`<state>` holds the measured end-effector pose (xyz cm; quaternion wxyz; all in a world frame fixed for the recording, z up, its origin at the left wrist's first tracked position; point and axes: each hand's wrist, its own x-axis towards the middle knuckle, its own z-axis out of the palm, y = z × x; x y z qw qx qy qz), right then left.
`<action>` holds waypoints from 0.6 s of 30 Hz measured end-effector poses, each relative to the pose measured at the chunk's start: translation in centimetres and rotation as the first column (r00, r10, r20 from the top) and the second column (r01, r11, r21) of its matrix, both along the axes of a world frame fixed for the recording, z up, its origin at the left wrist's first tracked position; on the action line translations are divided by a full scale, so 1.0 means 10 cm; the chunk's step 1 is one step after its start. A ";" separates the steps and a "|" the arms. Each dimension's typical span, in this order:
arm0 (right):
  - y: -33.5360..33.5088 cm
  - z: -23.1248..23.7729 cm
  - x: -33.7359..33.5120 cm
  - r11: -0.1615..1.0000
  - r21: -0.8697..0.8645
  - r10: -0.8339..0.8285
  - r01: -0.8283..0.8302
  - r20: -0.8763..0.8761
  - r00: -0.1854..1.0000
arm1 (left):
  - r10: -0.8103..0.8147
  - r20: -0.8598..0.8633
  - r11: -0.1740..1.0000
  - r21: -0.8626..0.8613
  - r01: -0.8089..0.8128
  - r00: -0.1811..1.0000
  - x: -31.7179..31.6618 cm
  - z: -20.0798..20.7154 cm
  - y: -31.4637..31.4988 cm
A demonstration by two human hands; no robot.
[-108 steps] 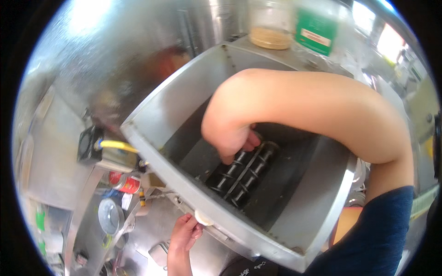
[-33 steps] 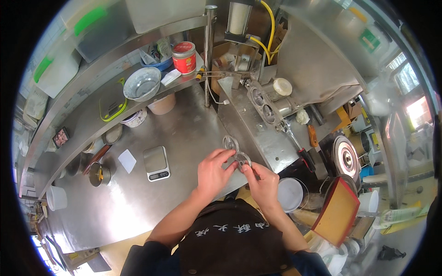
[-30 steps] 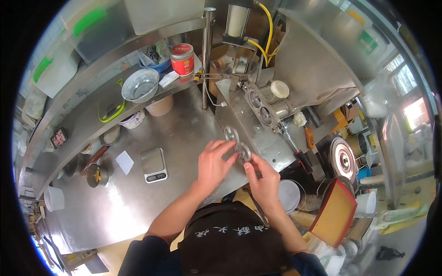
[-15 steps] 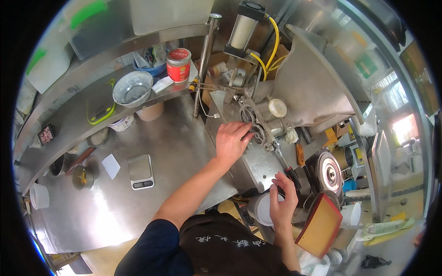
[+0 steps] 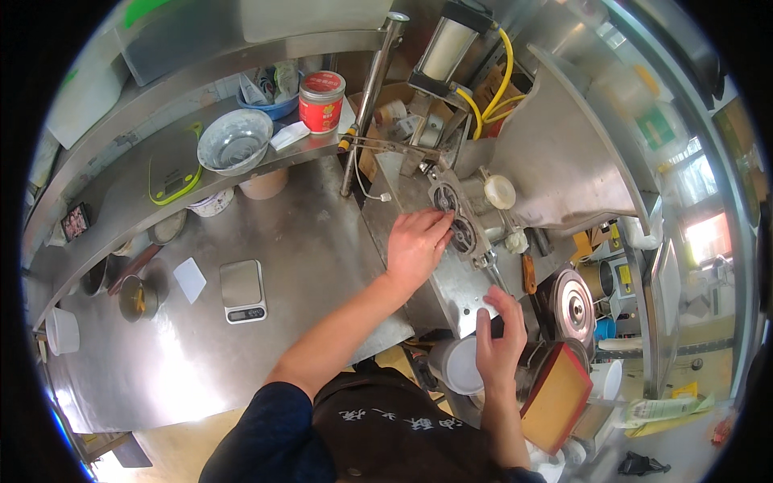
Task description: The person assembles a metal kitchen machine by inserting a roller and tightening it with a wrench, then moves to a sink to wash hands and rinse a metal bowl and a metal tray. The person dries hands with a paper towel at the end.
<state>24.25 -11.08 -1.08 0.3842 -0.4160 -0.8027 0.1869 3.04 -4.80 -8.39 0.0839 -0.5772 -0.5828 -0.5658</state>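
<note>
A metal plate with two round ringed openings (image 5: 465, 235) is fixed on the front of a steel machine. My left hand (image 5: 419, 245) reaches to it, fingers bent and drawn together, tips at the rings; anything pinched in them is hidden. My right hand (image 5: 501, 342) is raised below the plate, thumb apart from the curled fingers, with nothing visible in it. Just beyond its fingertips shows the silver shaft of a tool (image 5: 495, 272) at the plate's lower end; my hand covers the rest. A round white cap (image 5: 499, 192) sits on the machine beside the plate.
Left of me stands a steel table (image 5: 306, 266) with a small digital scale (image 5: 243, 291) and a white card (image 5: 189, 278). A shelf above bears a metal bowl (image 5: 235, 143) and a red tin (image 5: 322, 105). A large steel hopper (image 5: 564, 153) rises at right, near a red-edged board (image 5: 560, 398).
My left fingers have drawn closer together at the rings. My right hand has risen slightly and now covers the tool's handle. The whole view has shifted a little.
</note>
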 end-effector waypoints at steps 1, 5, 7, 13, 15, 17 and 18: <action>0.06 0.02 -0.05 0.999 0.022 -0.046 0.044 0.065 0.997 | 0.022 0.009 1.000 -0.018 -0.022 1.000 0.03 -0.01 -0.01; 0.42 0.06 -0.31 0.983 0.147 -0.144 0.112 0.223 0.964 | 0.038 0.059 0.996 -0.086 -0.033 0.998 0.22 -0.09 -0.07; 0.58 0.07 -0.45 0.971 0.203 -0.185 0.125 0.312 0.932 | 0.014 0.102 0.995 -0.098 -0.004 0.995 0.31 -0.14 -0.11; 0.76 0.05 -0.65 0.942 0.289 -0.271 0.172 0.347 0.898 | -0.139 0.173 0.979 -0.125 0.162 0.975 0.33 -0.27 -0.19; 0.76 0.04 -0.67 0.947 0.268 -0.261 0.179 0.314 0.913 | -0.195 0.228 0.971 -0.092 0.221 0.954 0.31 -0.26 -0.18; 0.77 0.04 -0.67 0.957 0.213 -0.254 0.197 0.288 0.923 | -0.245 0.285 0.961 -0.059 0.271 0.927 0.32 -0.23 -0.18; 0.78 0.04 -0.68 0.953 0.242 -0.247 0.184 0.268 0.931 | -0.265 0.315 0.955 -0.043 0.293 0.911 0.33 -0.21 -0.18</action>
